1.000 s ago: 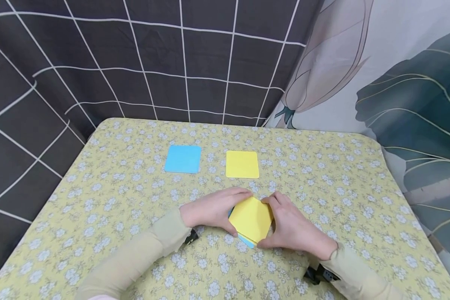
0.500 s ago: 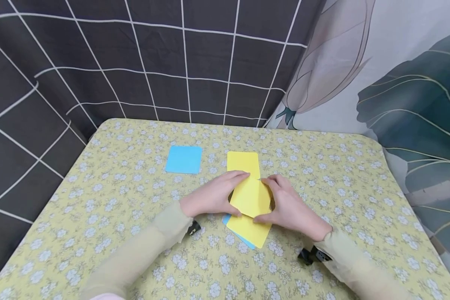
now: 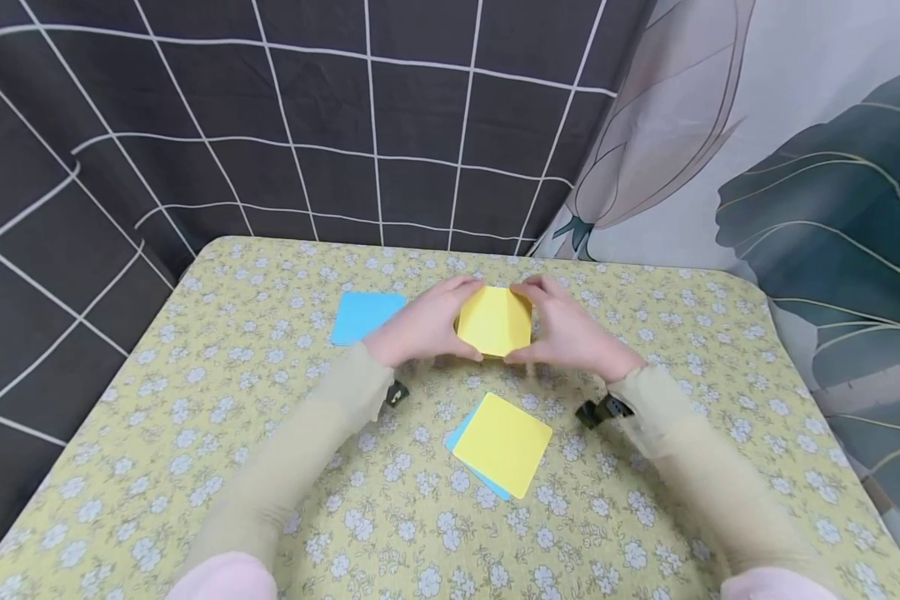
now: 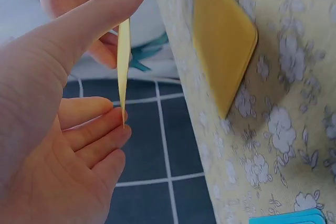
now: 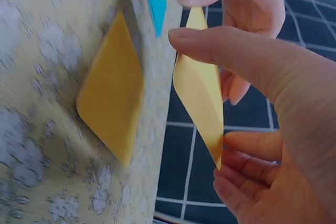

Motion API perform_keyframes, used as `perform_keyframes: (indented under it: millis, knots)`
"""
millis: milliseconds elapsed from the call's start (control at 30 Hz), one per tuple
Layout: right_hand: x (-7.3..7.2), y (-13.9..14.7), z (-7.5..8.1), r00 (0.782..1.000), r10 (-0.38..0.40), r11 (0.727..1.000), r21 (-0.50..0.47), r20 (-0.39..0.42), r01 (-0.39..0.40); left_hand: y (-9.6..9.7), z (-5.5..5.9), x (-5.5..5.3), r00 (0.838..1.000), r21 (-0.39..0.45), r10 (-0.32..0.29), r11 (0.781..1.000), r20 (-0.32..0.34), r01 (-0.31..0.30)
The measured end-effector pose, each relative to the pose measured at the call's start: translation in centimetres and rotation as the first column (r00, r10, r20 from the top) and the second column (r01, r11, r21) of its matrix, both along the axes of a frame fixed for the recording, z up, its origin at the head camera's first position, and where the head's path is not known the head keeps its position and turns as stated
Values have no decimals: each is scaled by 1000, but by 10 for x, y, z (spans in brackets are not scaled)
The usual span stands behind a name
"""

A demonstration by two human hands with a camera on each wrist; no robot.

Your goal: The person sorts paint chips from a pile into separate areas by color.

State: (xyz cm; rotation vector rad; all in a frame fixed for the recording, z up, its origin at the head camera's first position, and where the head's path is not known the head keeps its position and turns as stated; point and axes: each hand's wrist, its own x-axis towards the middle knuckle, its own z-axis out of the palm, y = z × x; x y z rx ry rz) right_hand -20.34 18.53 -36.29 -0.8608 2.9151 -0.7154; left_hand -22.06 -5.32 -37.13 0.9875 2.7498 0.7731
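Note:
Both hands hold one square yellow card (image 3: 495, 321) by its edges, level over the table. My left hand (image 3: 429, 325) pinches the left side, thumb at the near edge and fingers at the far one. On the right side my right hand (image 3: 568, 332) pinches it the same way. Below the held card, the wrist views show another yellow card (image 4: 220, 40) lying on the cloth with a gap between; from the head it is hidden. Nearer the front, a yellow card (image 3: 502, 443) lies turned over a blue card (image 3: 459, 433), whose left edge peeks out.
A blue card (image 3: 363, 317) lies to the left, its right corner partly behind my left hand. The table (image 3: 157, 467) has a yellow flowered cloth. Behind it hang a dark checked curtain (image 3: 330, 100) and a leaf-patterned one (image 3: 840, 217).
Both hands have lifted the top yellow card off the near pile and carried it away toward the back, over the far yellow card. The near pile now shows a yellow card on top.

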Motion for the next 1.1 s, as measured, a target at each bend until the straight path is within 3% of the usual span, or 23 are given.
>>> perform_keyframes:
  millis: [133,267,467,633,867,1100]
  knots:
    - [-24,-4,-2,999,25,999,34,21,-26,0,1,-17,1000,-27,22,999,10,-22]
    - [-38,-7,-17,994,39,997,67,101,-46,0,-9,-22,997,-43,34,999,70,-31]
    - [-42,-7,-34,974,11,996,86,226,-31,2,-27,-22,990,-73,27,997,138,-17]
    - [-41,-5,-35,967,4,996,84,255,-26,3,-32,-21,988,-84,36,996,151,-23]
    - [-19,4,-24,984,26,998,54,176,-36,-2,-25,-9,994,-39,26,999,110,-22]
    - [29,16,-15,995,18,998,65,101,-25,-6,-18,31,992,-42,-64,997,109,69]
